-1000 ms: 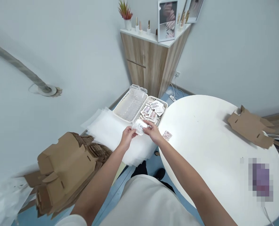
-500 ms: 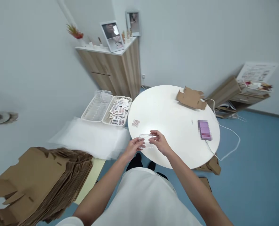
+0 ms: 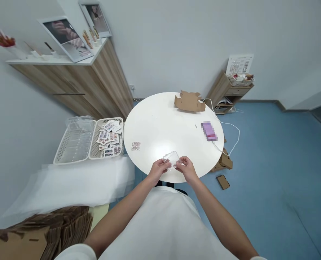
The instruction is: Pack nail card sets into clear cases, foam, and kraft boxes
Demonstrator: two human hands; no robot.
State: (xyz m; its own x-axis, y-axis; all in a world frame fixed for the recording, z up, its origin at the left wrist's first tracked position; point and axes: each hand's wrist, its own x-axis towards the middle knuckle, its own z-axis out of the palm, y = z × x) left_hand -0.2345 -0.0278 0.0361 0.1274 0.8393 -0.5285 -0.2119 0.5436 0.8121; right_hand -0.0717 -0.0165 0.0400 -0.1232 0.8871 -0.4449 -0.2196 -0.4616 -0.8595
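Observation:
Over the near edge of the round white table point(image 3: 155, 108), a clear plastic case point(image 3: 172, 157) is held between both hands. My left hand point(image 3: 158, 169) grips its left side with thumb and fingers. On the opposite side my right hand point(image 3: 185, 168) pinches the case's edge. Whether the case's lid is raised is hard to make out, as the plastic is transparent. To the left on the table lies a small card of press-on nails point(image 3: 136, 146), apart from both hands.
Left of the table, one white basket point(image 3: 121, 144) holds nail cards, another point(image 3: 58, 153) clear cases. White sheets point(image 3: 76, 180) and stacked flat cardboard boxes point(image 3: 65, 231) lie nearer. An unfolded cardboard box point(image 3: 189, 102) and a cabled purple pixelated object point(image 3: 209, 131) are on the table.
The view has swung to the right, so the table and baskets appear further left. My right hand has shifted from the case's upper edge to its right side; both hands keep hold.

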